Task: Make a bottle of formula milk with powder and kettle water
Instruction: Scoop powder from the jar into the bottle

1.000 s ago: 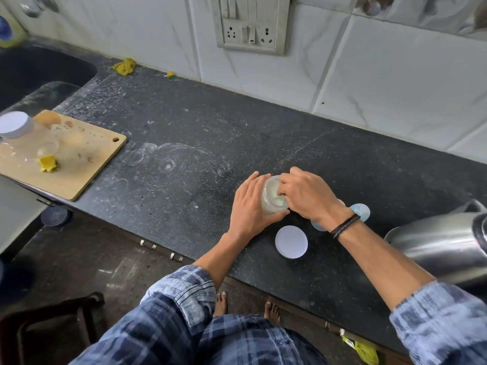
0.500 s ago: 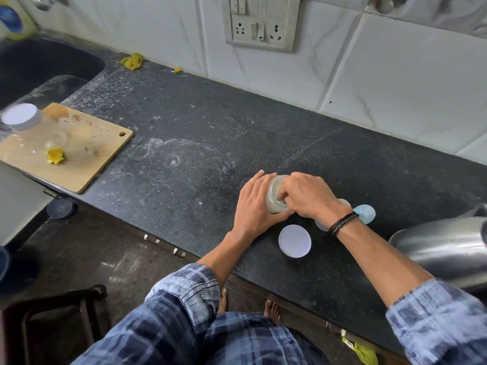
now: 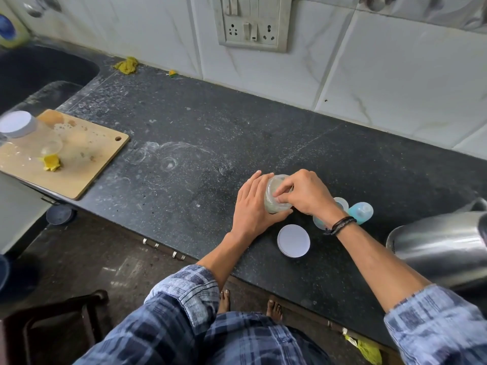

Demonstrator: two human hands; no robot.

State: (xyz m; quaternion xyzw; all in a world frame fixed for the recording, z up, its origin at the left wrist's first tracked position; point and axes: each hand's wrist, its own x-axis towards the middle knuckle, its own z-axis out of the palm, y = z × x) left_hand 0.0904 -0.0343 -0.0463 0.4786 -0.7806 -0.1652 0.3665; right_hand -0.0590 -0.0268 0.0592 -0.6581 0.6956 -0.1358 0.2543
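Head view: a clear plastic jar [image 3: 274, 200] stands tilted on the dark speckled stone desk [image 3: 184, 143], near its front edge. It is open at the top and holds pale, grainy powder. Its flat, round white lid [image 3: 293, 241] lies on the desk just in front of it.

The left hand [image 3: 251, 206] grips the jar from the left, fingers laid up its side and thumb wrapped across the near side. The right hand [image 3: 307, 196] reaches over from the right, with a dark band at the wrist. Its fingers are curled and bunched at the jar's mouth, but I cannot tell whether they pinch anything there.

A translucent blue bottle [image 3: 362, 212] sits just behind the right wrist, partly hidden. A shiny steel kettle [image 3: 442, 246] is at the right edge.

Far left, a wooden board [image 3: 87, 159] carries a yellow scrap [image 3: 51, 162] and a clear container with a white cap [image 3: 17, 124]; its contents are blurred. A dark sink [image 3: 39, 72] lies behind the board.
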